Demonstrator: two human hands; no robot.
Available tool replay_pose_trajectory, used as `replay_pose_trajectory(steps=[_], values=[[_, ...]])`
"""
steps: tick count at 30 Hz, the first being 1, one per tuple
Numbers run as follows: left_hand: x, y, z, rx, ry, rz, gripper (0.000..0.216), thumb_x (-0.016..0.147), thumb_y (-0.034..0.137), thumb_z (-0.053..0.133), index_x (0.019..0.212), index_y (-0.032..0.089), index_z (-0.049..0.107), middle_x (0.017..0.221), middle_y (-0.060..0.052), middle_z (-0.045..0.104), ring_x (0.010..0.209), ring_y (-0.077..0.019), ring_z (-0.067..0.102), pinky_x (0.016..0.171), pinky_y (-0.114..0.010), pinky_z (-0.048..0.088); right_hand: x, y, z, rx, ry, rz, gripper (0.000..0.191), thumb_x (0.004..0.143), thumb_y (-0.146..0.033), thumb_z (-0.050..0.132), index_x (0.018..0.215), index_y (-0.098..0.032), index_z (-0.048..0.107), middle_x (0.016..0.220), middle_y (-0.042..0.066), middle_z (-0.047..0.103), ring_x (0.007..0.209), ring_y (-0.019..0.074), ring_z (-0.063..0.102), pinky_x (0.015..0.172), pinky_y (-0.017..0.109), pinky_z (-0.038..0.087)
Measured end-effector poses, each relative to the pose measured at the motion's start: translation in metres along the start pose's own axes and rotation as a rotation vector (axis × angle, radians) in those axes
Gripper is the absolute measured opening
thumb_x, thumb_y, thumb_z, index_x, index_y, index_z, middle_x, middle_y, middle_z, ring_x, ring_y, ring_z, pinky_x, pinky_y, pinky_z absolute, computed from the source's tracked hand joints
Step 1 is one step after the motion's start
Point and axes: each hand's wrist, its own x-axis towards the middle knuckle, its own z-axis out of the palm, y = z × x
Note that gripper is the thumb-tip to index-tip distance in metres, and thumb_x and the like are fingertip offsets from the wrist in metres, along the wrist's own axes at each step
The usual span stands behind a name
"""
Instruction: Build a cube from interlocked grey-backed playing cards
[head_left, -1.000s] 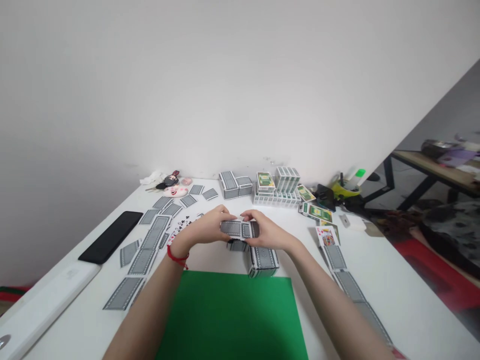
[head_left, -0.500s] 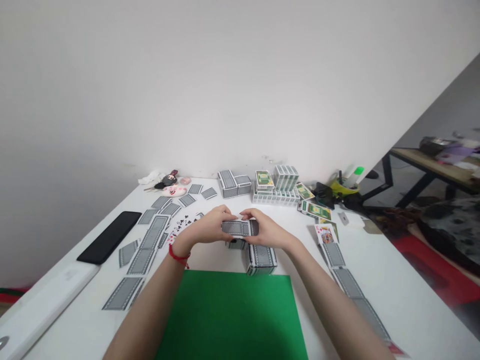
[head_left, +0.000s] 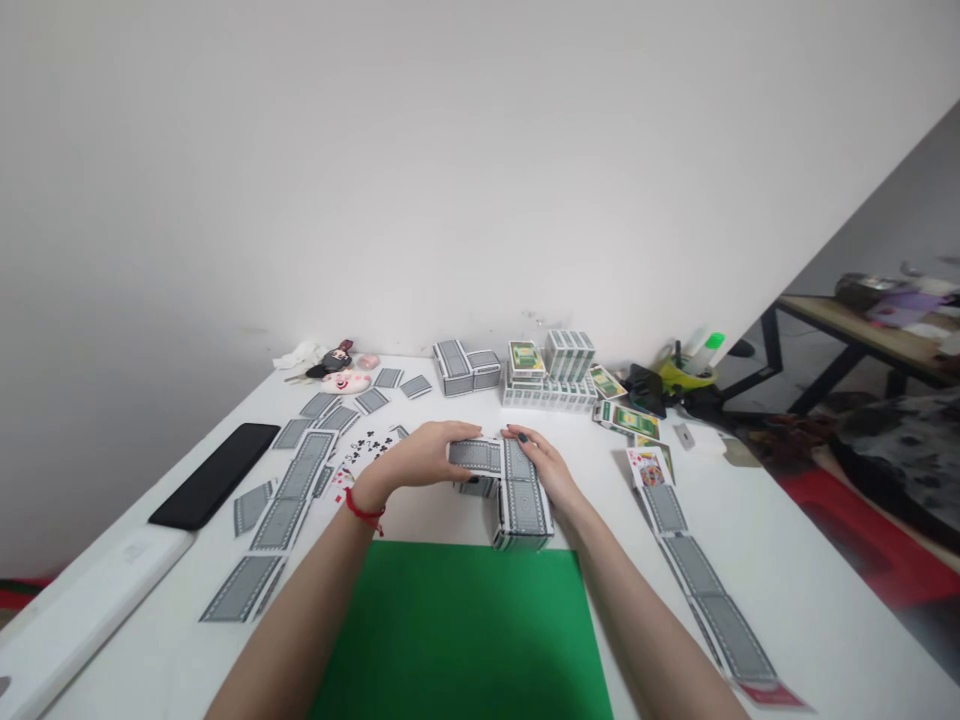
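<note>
In the head view my left hand curls round a grey-backed playing card block, thumb at its near edge and fingers over its far edge. Just right of it stands a box of folded playing cards with grey patterned backs. Another grey-backed card section joins its far end. My right hand lies along the right side of that section, fingers stretched out and touching its edge. The lower part of the left block is shaded and partly hidden.
A green sheet lies nearest me. Loose cards spread at left by a black phone-like slab; a card strip runs along the right. Card boxes and stacked card packs stand by the wall.
My right hand has shifted right and opened off the held block, onto the side of the right-hand section. The left hand stays round its block, slightly lower.
</note>
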Motion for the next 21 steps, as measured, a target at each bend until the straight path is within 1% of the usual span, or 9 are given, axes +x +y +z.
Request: replay_pose_trajectory(steps=[3,8,12,17,19,21], values=[[0.002,0.004,0.004,-0.024,0.007,0.017,0.056,0.070,0.039,0.066,0.122,0.023,0.053,0.131,-0.004,0.052,0.120,-0.0232,0.048,0.102,-0.033,0.035,-0.001,-0.001,0.001,-0.022,-0.035,-0.013,0.040,0.079,-0.043,0.049,0.111,-0.021,0.057,0.114,0.006,0.064,0.105,0.0241,0.057,0.093,0.042,0.042],[0.007,0.005,0.011,-0.053,0.021,0.052,0.055,0.071,0.039,0.066,0.122,0.024,0.053,0.130,-0.003,0.054,0.119,-0.0221,0.049,0.102,-0.033,0.035,0.001,0.001,0.000,-0.044,-0.048,-0.022,0.040,0.081,-0.043,0.045,0.114,-0.022,0.054,0.112,0.005,0.064,0.103,0.0235,0.057,0.093,0.041,0.042],[0.009,0.002,0.014,-0.081,0.034,0.077,0.056,0.070,0.037,0.067,0.123,0.023,0.052,0.129,-0.003,0.054,0.119,-0.0215,0.049,0.103,-0.033,0.034,0.002,0.002,0.000,-0.004,-0.058,-0.006,0.040,0.079,-0.042,0.048,0.112,-0.021,0.054,0.114,0.005,0.063,0.103,0.0233,0.058,0.092,0.040,0.043],[0.009,-0.004,0.014,-0.135,-0.007,0.085,0.055,0.072,0.036,0.065,0.123,0.023,0.051,0.134,-0.006,0.048,0.123,-0.0234,0.043,0.105,-0.037,0.032,0.001,0.001,0.002,-0.033,-0.015,-0.006,0.037,0.077,-0.043,0.050,0.106,-0.021,0.057,0.110,0.005,0.064,0.100,0.0240,0.058,0.088,0.039,0.044],[0.007,-0.009,0.013,-0.180,-0.038,0.062,0.070,0.068,0.036,0.068,0.131,0.023,0.042,0.139,-0.009,0.041,0.128,-0.0251,0.037,0.106,-0.039,0.029,0.000,0.001,0.002,-0.061,0.001,-0.012,0.036,0.077,-0.043,0.048,0.103,-0.021,0.059,0.107,0.005,0.064,0.098,0.0240,0.058,0.087,0.038,0.044],[0.004,-0.015,0.015,-0.246,-0.068,0.031,0.093,0.061,0.036,0.074,0.139,0.022,0.025,0.144,-0.013,0.030,0.130,-0.0274,0.032,0.106,-0.040,0.029,-0.001,0.001,0.001,-0.090,0.008,-0.029,0.035,0.079,-0.042,0.045,0.103,-0.020,0.059,0.106,0.005,0.064,0.098,0.0238,0.058,0.087,0.038,0.043]])
